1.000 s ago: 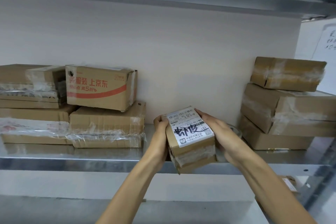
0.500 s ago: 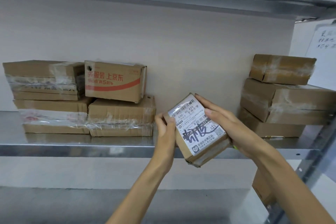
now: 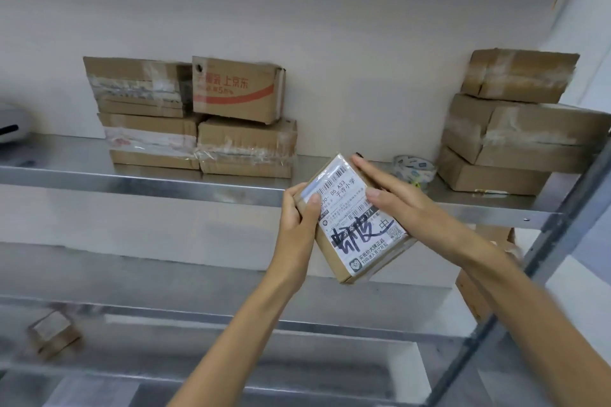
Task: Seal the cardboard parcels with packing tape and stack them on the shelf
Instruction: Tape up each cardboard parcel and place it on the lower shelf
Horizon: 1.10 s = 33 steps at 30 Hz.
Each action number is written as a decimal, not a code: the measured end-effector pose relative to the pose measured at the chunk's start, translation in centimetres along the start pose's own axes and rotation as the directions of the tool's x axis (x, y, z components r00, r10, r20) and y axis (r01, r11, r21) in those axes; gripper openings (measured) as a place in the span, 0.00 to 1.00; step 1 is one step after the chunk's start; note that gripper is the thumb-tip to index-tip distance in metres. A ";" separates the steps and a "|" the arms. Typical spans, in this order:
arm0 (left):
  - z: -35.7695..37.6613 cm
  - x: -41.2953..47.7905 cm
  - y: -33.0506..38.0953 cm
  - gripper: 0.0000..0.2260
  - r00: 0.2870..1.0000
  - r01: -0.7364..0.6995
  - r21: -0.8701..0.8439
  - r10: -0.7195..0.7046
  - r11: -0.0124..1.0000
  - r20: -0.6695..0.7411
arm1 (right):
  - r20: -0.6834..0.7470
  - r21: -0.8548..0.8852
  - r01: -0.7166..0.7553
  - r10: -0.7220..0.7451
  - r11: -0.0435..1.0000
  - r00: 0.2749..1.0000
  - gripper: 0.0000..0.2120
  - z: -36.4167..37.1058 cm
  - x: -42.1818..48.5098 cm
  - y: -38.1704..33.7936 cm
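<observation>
Cardboard, brown with a white shipping label, makes up the small parcel (image 3: 357,228), held tilted in the air just in front of the metal shelf (image 3: 132,178). The left hand (image 3: 297,218) grips its left edge, thumb curled over the top face. The right hand (image 3: 396,198) lies along its right side, fingers straight. Farther back, a tape roll (image 3: 413,168) sits on the shelf between the left stack of boxes (image 3: 198,129) and the right stack of boxes (image 3: 515,129).

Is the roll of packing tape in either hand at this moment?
No, the tape roll sits on the shelf, while the left hand grips the labelled parcel and the right hand lies flat against it.
</observation>
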<state>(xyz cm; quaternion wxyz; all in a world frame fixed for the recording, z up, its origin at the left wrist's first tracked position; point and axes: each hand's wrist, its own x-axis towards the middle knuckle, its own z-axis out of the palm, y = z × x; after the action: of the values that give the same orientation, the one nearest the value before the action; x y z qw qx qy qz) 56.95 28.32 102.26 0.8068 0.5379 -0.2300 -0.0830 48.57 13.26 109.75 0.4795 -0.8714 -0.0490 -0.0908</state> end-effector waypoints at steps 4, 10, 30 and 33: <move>-1.7 -5.5 -1.9 0.21 0.996 -0.012 0.052 0.017 0.999 -0.092 | 0.081 -0.033 0.017 -0.014 0.999 0.997 0.31 2.4 -3.6 1.5; -5.2 -10.8 -7.4 0.10 0.914 0.110 -0.004 -0.103 0.994 -0.392 | -0.059 0.041 -0.052 0.055 0.998 0.997 0.18 8.7 -6.7 6.0; -22.4 1.0 -21.9 0.10 0.783 0.495 0.379 -0.213 0.782 -0.584 | -0.209 0.352 -0.530 0.617 0.771 0.758 0.22 26.6 10.7 22.5; -24.5 3.2 -23.5 0.07 0.774 0.538 0.434 -0.220 0.723 -0.593 | -0.169 0.353 -0.554 0.634 0.754 0.754 0.27 29.0 13.1 25.6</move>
<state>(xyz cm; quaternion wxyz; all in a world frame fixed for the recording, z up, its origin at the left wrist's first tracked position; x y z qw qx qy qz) 73.70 37.90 74.10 0.5964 0.7964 0.0938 -0.0355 69.05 23.98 76.09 0.6036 -0.7417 0.2889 -0.0458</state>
